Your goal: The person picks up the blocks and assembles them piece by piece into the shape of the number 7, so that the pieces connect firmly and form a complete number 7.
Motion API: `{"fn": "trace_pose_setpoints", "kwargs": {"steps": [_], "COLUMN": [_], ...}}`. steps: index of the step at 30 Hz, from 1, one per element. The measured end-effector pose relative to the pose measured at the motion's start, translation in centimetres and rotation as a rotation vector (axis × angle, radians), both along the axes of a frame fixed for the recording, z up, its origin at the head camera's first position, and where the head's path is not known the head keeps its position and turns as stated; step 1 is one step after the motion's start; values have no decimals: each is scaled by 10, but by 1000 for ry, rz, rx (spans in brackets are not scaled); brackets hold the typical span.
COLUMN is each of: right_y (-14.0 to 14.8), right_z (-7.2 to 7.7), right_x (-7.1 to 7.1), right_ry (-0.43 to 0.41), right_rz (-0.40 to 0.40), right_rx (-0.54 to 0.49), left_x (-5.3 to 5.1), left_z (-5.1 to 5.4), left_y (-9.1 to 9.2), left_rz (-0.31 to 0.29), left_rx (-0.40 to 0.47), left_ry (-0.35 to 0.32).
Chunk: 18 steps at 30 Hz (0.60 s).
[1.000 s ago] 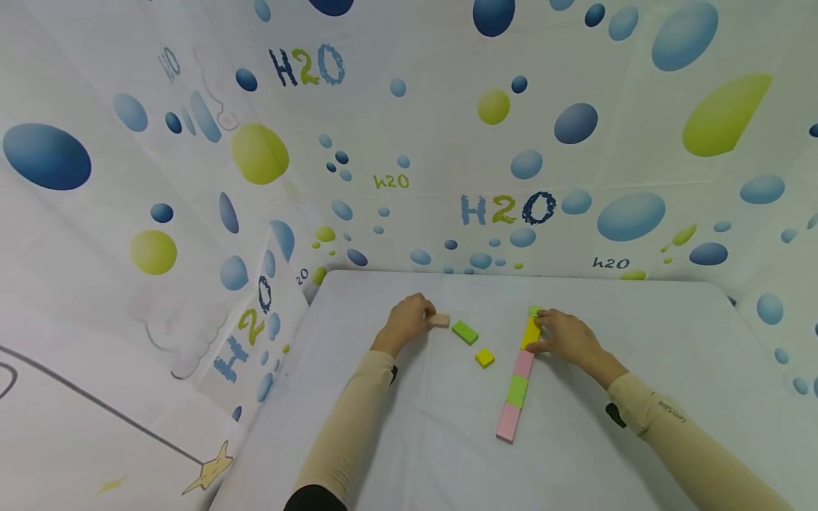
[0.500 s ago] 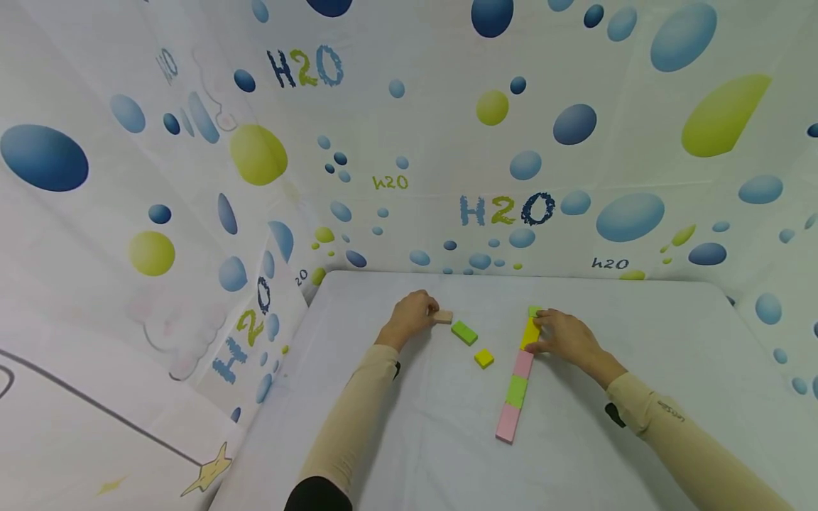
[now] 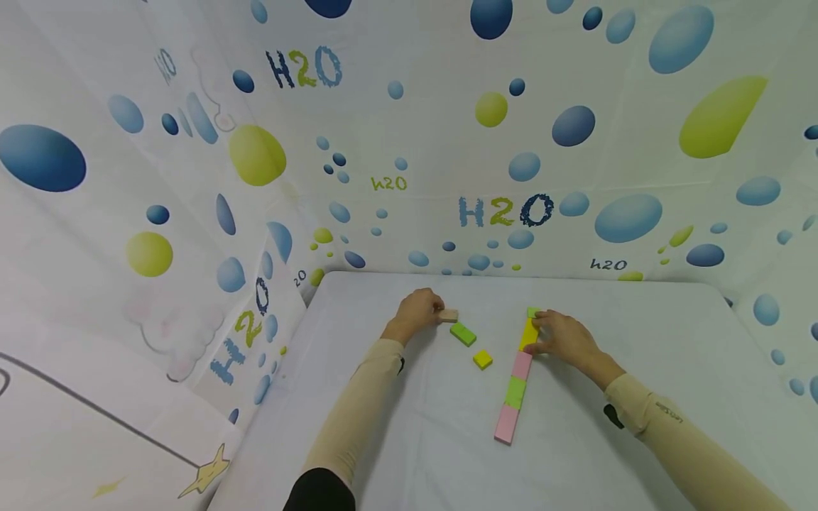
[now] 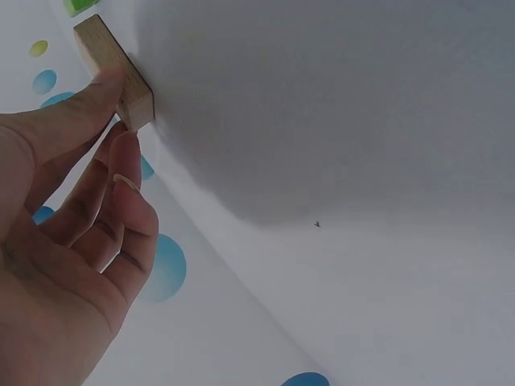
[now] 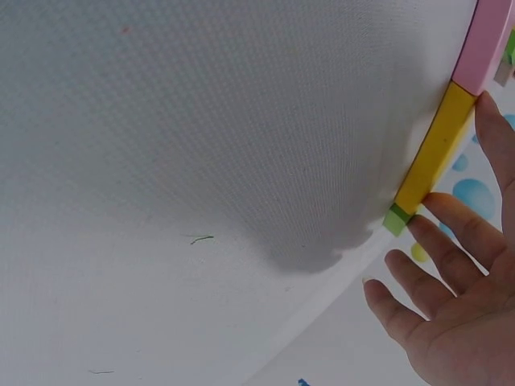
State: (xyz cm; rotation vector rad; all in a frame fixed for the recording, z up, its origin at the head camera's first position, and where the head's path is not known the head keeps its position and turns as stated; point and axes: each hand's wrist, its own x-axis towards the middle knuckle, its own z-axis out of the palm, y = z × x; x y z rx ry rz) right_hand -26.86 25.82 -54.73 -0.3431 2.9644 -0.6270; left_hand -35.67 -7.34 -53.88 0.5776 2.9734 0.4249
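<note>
My left hand (image 3: 417,314) pinches a plain wooden block (image 3: 449,315) by one end, between thumb and fingers; the block lies low at the tabletop. A green block (image 3: 463,333) and a small yellow block (image 3: 482,360) lie loose nearby. Farther right runs a straight row: a small green block (image 3: 533,311), a long yellow block (image 3: 529,332), a pink block (image 3: 522,365), a green block (image 3: 515,392) and a second pink block (image 3: 506,424). My right hand (image 3: 565,337) touches the row with thumb and fingertips spread along the long yellow block, its other fingers loosely extended.
A white cloth covers the table (image 3: 434,440), whose far edge meets a white curtain (image 3: 434,128) printed with blue and green drops. Another curtain hangs along the left side.
My left hand has moved slightly right and away from me with the wooden block, bringing it near the loose green block. The right hand and the row stay put.
</note>
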Motion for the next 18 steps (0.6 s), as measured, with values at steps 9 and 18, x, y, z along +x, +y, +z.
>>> {"fn": "trace_pose_setpoints", "kwargs": {"steps": [9, 18], "right_y": [0, 1], "right_z": [-1, -3], "right_x": [0, 0], "right_ry": [18, 39], "right_rz": [19, 31], "right_rx": [6, 0], "left_x": [-4, -8], "left_z": [5, -1], "left_y": [10, 20], "left_rz": [-25, -27], "left_rx": [-10, -20], "left_ry": [-25, -33]}}
